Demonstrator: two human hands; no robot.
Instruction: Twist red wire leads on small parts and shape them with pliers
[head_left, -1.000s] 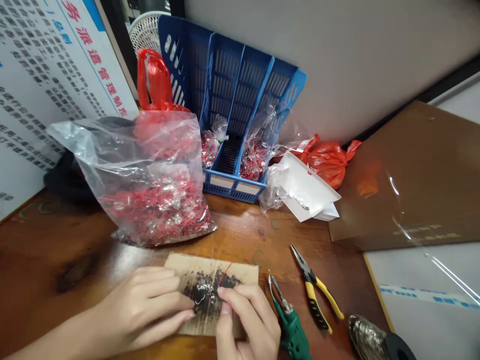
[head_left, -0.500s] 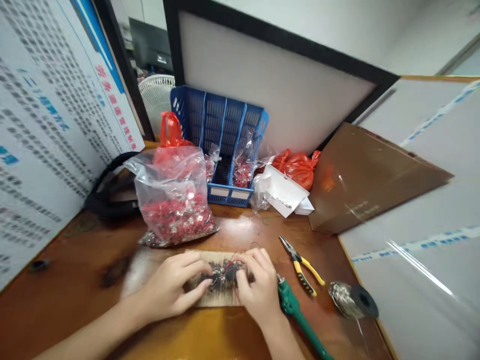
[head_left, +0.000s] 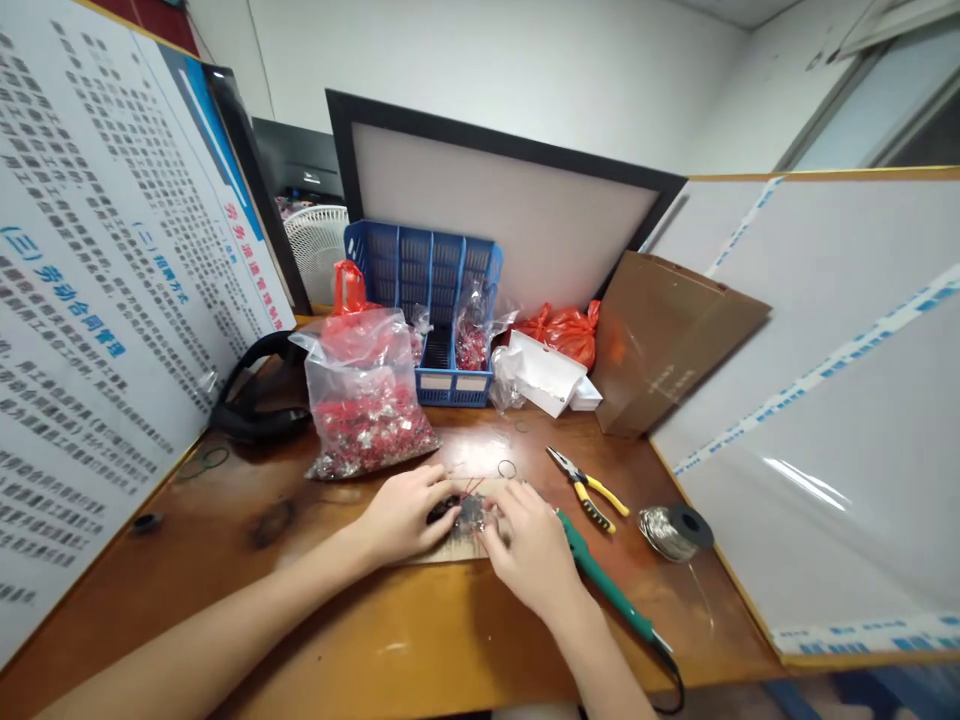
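Note:
Both of my hands rest on a scorched piece of cardboard (head_left: 457, 547) on the wooden desk (head_left: 315, 610). My left hand (head_left: 405, 515) has its fingers curled over the cardboard's left part, touching a small cluster of red-wired metal parts (head_left: 471, 510). My right hand (head_left: 529, 550) is closed in a pinch at the same cluster from the right. What each hand's fingertips hold is too small to make out. A green-handled soldering iron (head_left: 604, 585) lies just right of my right hand.
A clear bag of red-wired parts (head_left: 367, 410) stands behind the cardboard. A blue file rack (head_left: 427, 300), orange bags (head_left: 562, 330), a brown board (head_left: 660, 340), yellow-handled pliers (head_left: 589, 488) and a solder spool (head_left: 671, 530) lie around. Printed boards wall both sides.
The view has pulled back and up, so the desk looks smaller and more of the room shows. My hands stay on the cardboard, working the same small cluster.

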